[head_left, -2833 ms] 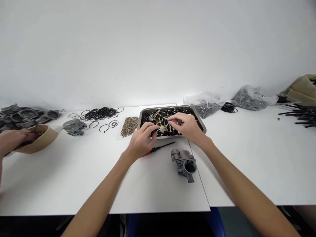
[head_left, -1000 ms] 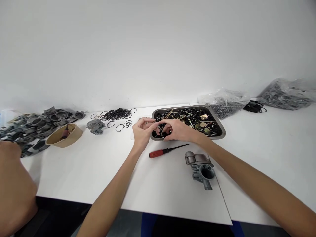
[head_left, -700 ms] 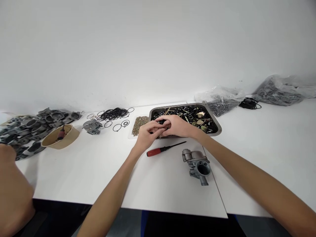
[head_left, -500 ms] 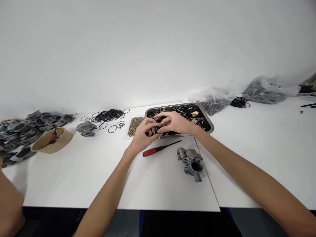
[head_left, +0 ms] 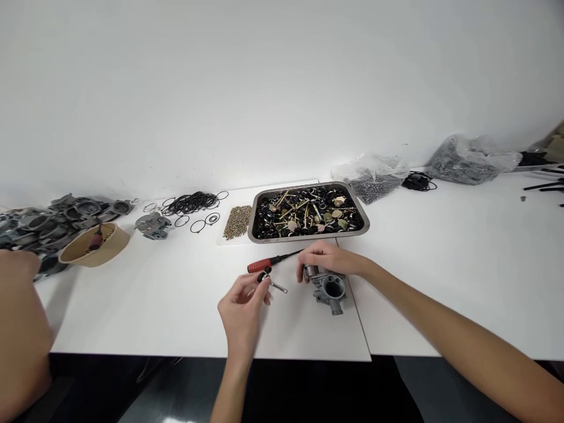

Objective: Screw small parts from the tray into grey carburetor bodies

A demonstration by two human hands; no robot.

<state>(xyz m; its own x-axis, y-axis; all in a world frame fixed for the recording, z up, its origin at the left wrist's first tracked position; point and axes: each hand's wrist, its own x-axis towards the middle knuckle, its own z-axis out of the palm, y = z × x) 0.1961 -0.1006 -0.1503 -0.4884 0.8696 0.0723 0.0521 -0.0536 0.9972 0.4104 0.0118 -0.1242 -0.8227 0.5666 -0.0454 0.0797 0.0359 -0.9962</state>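
Note:
Between the thumb and fingers of my left hand (head_left: pixel 247 296) is a small black part with a metal stem (head_left: pixel 278 287), the stem pointing right. My right hand (head_left: pixel 321 258) closes over the top of a grey metal carburetor (head_left: pixel 332 288), which sits on the white table with its round bore facing me. Part of the carburetor's top is hidden under the fingers. Just behind my left hand lies a red-handled screwdriver (head_left: pixel 259 265), its tip reaching behind my right hand.
A metal tray (head_left: pixel 308 239) of black and brass-coloured parts stands behind my hands. Beside it are small brass pieces (head_left: pixel 238 222), then black rubber rings (head_left: pixel 189 204), another carburetor (head_left: pixel 152 225), a tan bowl (head_left: pixel 110 247) and piled castings (head_left: pixel 53 226). Plastic bags (head_left: pixel 374 176) lie right. Another person's arm (head_left: pixel 22 323) shows left.
Both hands have come away from the tray toward me. My left hand has brought the black part with the stem down, and my right hand has moved onto the carburetor.

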